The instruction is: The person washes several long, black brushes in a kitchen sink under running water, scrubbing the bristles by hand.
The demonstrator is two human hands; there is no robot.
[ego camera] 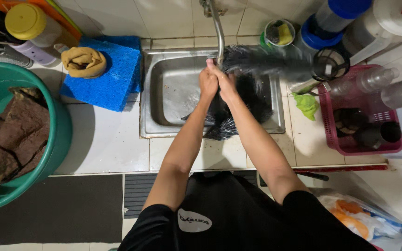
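Both hands, left hand (pixel 208 83) and right hand (pixel 226 86), are closed around a black bristly brush (pixel 250 100) held under the faucet (pixel 217 32) over the steel sink (pixel 164 93); fingertips are hidden, bristles blurred.

White tiled counter (pixel 108 139) and wall (pixel 164 16) surrounded a steel sink (pixel 173 93); dark mat (pixel 56 209) covered the floor.
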